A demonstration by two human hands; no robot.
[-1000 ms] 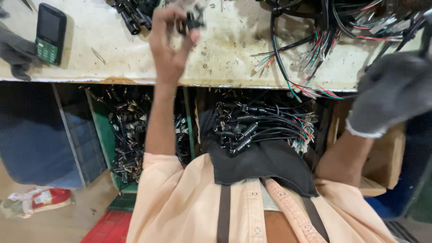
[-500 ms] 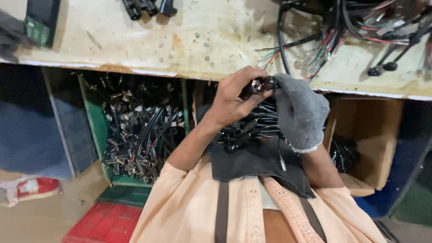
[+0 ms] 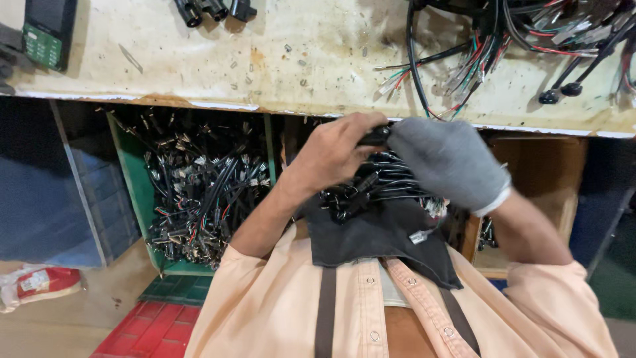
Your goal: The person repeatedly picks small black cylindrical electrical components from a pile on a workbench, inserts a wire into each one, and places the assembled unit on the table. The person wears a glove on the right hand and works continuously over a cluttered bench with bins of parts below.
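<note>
My bare left hand [image 3: 338,149] and my right hand [image 3: 447,159], which wears a grey knit glove, meet just below the workbench edge [image 3: 199,103]. Both pinch a small black connector [image 3: 375,136] between their fingers. Under the hands lies a heap of black cable pieces [image 3: 371,189] on a dark cloth [image 3: 377,235] spread over my lap.
A green crate [image 3: 142,199] full of short black wired connectors stands under the bench at left. On the bench lie coloured wire harnesses [image 3: 477,59], black plugs [image 3: 205,10] and a handheld device with a keypad [image 3: 46,33]. A wooden box [image 3: 556,192] is at right, a red crate [image 3: 142,331] below.
My left hand came down from the bench top to my lap, and my gloved right hand moved in to meet it on the connector. The view shifted slightly.
</note>
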